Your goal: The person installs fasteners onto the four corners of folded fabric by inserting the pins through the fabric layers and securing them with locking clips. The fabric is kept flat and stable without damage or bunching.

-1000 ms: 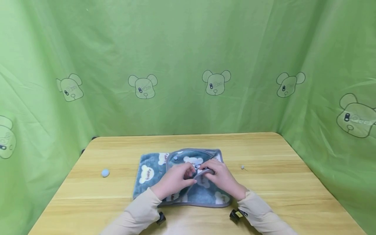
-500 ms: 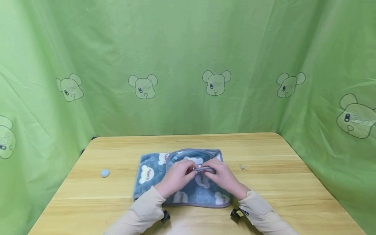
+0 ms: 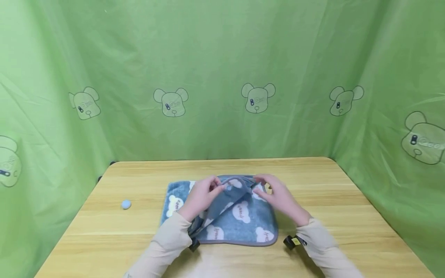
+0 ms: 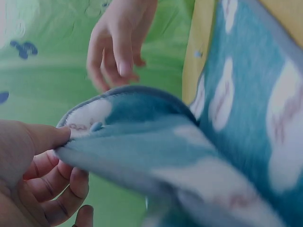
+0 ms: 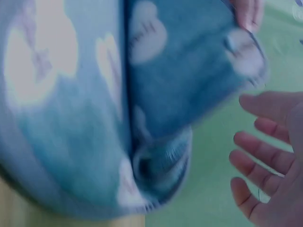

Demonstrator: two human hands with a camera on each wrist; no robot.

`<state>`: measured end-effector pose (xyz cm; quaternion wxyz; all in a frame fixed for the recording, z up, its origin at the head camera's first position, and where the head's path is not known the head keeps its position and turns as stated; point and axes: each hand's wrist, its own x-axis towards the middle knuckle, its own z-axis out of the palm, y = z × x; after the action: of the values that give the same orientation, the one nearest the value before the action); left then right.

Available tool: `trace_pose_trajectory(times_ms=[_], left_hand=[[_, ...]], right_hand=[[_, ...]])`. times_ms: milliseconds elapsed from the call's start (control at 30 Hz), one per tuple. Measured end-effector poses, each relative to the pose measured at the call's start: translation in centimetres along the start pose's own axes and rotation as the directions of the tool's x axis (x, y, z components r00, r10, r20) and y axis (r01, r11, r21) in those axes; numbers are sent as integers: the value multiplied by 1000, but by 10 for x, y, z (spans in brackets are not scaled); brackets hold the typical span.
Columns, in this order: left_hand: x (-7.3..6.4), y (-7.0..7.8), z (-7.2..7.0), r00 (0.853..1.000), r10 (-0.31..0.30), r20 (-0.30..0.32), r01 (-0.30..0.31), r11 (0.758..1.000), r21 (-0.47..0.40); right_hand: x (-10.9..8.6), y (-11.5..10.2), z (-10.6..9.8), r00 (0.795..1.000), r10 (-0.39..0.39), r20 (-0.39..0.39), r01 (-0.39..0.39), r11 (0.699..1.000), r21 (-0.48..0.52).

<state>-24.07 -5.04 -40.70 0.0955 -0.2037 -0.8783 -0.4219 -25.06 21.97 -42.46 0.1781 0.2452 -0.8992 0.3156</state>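
Note:
A folded blue-green fleece blanket with grey binding and white bear heads lies on the table. My left hand pinches a lifted corner of its top layer between thumb and fingers. Close to that grip, a small blue button sits on the lifted fleece. My right hand is at the blanket's far right part. Its fingers are spread and slightly bent, with a gap between them and the raised edge in the right wrist view, and nothing in the palm.
A light blue round piece lies on the wooden table, left of the blanket. A small bluish bit shows on the table in the left wrist view. Green curtains with bear drawings surround the table's back and sides.
Both hands were together at the raised grey edge. The left has drawn the corner up and leftward, folding it back; the right has let go and moved right, over the small bit there.

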Motion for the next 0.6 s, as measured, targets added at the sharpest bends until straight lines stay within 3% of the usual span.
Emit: trace_pose_trajectory(times_ms=[233,400,600], left_hand=[[12,-35,-7,990,-122,-71,120,992,-33],[14,-64,-4,978,-199,-69,198,980,-20],[11,-77,-4,959,-282,-11,283,958,49]], right_hand=[[-1,34,-23,980,191,-51,-195,977,-85],[-11,58,-34,946,323,39,-316,941,-125],[-19,72,-40,896,423,135,-400,900,-172]])
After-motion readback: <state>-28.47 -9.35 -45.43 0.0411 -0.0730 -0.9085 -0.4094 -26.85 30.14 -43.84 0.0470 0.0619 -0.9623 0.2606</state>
